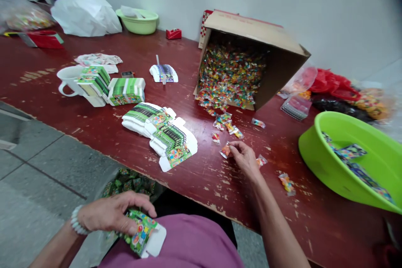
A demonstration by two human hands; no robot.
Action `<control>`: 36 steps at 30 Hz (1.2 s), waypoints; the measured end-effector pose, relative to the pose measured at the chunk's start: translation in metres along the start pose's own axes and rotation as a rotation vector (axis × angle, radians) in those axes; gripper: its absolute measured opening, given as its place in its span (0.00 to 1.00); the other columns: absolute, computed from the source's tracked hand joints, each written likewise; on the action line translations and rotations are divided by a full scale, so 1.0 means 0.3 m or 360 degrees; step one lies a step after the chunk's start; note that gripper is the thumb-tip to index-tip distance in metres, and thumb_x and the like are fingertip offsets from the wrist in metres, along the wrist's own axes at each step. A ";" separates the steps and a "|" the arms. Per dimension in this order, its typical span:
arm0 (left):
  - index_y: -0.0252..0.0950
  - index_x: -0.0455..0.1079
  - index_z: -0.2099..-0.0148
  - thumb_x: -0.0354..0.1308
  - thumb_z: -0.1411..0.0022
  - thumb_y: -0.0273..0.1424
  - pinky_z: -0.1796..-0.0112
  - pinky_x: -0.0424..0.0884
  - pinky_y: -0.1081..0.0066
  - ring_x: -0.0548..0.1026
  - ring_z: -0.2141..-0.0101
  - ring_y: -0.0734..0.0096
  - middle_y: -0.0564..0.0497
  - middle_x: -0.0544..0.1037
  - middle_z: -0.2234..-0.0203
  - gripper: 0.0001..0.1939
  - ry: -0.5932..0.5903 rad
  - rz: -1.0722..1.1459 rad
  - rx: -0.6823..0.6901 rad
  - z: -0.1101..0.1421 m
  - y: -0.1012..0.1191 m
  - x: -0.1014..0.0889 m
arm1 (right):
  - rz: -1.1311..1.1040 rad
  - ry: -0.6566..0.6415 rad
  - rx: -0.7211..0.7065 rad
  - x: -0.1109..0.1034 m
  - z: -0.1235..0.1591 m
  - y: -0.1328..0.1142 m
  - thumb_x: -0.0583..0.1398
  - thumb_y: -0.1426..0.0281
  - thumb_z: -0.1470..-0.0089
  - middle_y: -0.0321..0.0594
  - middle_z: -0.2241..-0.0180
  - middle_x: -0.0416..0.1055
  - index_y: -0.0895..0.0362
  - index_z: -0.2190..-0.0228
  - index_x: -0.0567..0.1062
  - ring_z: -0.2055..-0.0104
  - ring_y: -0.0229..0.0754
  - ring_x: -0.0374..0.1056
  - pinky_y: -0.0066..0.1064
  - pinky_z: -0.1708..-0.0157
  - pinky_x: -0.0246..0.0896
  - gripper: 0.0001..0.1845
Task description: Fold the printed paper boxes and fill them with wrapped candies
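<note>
My left hand (121, 213) is closed around a small green printed candy box (143, 234) low in front of my lap, its white end flap standing open toward the right. On the table, the fingers of my right hand (243, 157) pinch a small clear packet of orange candy (225, 150). Several similar candy packets (234, 129) lie loose around it. They trail from a tipped cardboard carton (254, 29) whose open side shows a heap of colourful packets (232, 71). Left of my right hand, flat green printed box blanks (176, 142) lie fanned out in overlapping stacks.
At the right stands a lime green basin (314, 155) with dark printed packets inside. Bundled green boxes (127, 91) sit beside a white mug (67, 79). Below the table edge is a bag of green boxes (132, 182). A red tape dispenser (173, 34) stands at the back.
</note>
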State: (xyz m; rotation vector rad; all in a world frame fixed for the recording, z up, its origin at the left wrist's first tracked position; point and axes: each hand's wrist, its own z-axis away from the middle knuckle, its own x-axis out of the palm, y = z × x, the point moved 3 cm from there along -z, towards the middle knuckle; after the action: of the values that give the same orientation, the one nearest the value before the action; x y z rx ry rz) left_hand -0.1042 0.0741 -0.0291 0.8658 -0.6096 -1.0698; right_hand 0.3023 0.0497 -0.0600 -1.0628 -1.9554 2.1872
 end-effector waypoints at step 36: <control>0.35 0.71 0.52 0.68 0.44 0.23 0.69 0.80 0.70 0.83 0.66 0.62 0.46 0.81 0.60 0.17 0.0519 0.1723 0.0397 -0.179 0.152 0.189 | -0.1396 -0.0473 0.0657 0.249 0.398 -0.257 0.72 0.59 0.55 0.38 0.71 0.77 0.57 0.65 0.78 0.72 0.36 0.72 0.26 0.73 0.70 0.19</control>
State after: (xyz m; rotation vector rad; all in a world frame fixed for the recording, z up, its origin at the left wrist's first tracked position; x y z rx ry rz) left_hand -0.0182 0.0480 -0.0182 0.7324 -0.7938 0.1264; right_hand 0.1547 -0.0048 -0.0283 0.1804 -1.4838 2.0910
